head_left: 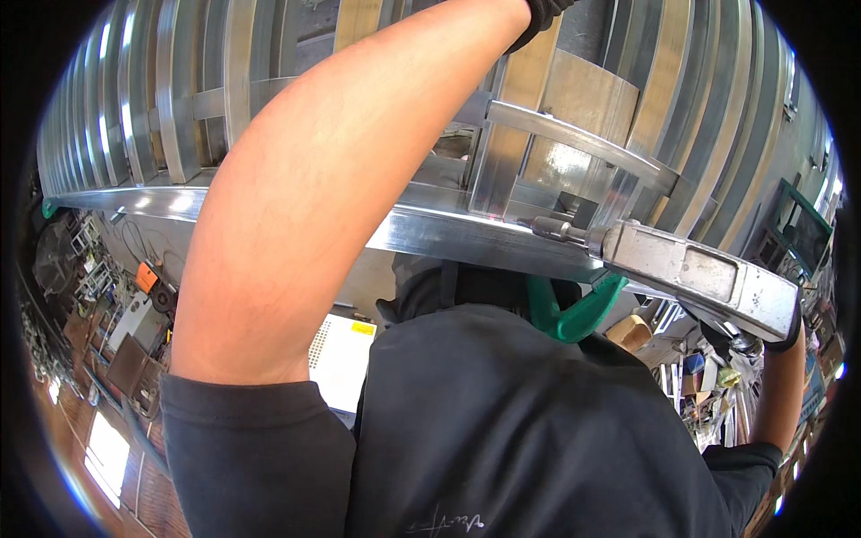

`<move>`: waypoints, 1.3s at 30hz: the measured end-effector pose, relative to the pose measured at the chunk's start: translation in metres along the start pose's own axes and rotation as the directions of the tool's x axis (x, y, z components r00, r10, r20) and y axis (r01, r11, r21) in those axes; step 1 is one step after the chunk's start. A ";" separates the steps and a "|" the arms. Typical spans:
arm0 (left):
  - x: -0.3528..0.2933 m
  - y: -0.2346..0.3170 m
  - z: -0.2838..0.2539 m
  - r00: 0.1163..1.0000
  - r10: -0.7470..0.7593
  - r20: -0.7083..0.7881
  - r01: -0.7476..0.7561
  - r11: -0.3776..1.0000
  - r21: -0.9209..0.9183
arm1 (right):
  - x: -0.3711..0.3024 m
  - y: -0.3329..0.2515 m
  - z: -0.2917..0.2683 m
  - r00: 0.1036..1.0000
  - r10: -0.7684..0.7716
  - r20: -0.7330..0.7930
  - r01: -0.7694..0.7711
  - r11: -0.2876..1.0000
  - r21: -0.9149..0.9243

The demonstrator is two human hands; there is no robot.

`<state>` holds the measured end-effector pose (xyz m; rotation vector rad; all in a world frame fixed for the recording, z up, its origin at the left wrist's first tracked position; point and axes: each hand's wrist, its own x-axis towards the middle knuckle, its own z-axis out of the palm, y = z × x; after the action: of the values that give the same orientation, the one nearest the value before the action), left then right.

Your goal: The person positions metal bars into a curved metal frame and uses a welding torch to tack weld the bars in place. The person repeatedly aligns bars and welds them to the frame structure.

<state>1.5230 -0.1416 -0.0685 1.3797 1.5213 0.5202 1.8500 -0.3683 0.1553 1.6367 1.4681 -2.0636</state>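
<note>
My right hand (pixel 793 327), in a black glove, is closed round the handle of a worn silver power drill (pixel 708 273). The drill lies level, its chuck (pixel 556 229) pointing left, and the tip meets or nearly meets the frame's metal rail (pixel 466 235) beside an upright bar (pixel 496 170). My left arm crosses the view and reaches over the frame. Only the dark glove edge of my left hand (pixel 540 16) shows at the top; its fingers are out of sight. Below the rail, by my chest, is a green curved piece (pixel 578 318).
Long parallel metal bars (pixel 175 90) fill the far side, joined by a cross strip (pixel 583 139). Under the rail at left are a white box (pixel 339 363) and an orange-and-black tool (pixel 154 282). Metal offcuts and a cardboard roll (pixel 630 333) lie at right.
</note>
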 end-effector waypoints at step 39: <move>-0.008 -0.002 -0.003 0.998 0.060 -0.025 -0.058 0.994 0.092 | 0.021 0.022 0.011 0.980 0.197 -0.029 -0.183 0.948 0.259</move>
<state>1.5185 -0.1487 -0.0659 1.4969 1.5464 0.5141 1.8479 -0.3786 0.1246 1.8569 1.0416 -2.1858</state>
